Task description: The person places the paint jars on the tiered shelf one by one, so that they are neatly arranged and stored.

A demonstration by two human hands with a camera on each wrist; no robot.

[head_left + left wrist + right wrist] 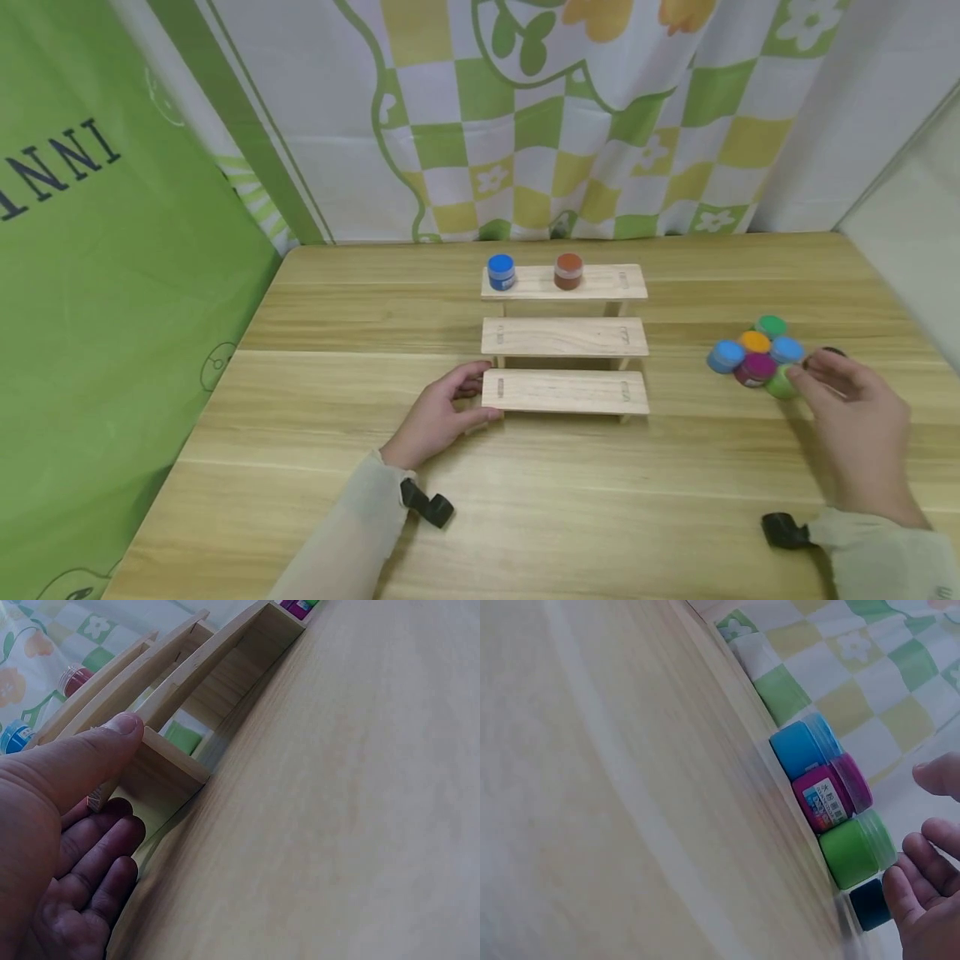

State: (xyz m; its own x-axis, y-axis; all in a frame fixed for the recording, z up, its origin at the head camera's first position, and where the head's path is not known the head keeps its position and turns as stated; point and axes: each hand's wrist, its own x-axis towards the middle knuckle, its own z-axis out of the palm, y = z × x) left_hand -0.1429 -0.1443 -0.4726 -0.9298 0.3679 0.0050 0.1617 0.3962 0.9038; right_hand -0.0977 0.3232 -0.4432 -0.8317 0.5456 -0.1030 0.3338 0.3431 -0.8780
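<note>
Two paint jars, one blue and one red-brown, stood on the top step of a three-step wooden rack; the left hand held its lowest step's left end between thumb and fingers. Seven others clustered rightward on the table: two light-blue jars, one purple, orange, green, lime and dark jar each. The right hand, loosely bent, gripped nothing over them, mostly hiding the dark jar from the head view; whether it touched the lime one was unclear.
</note>
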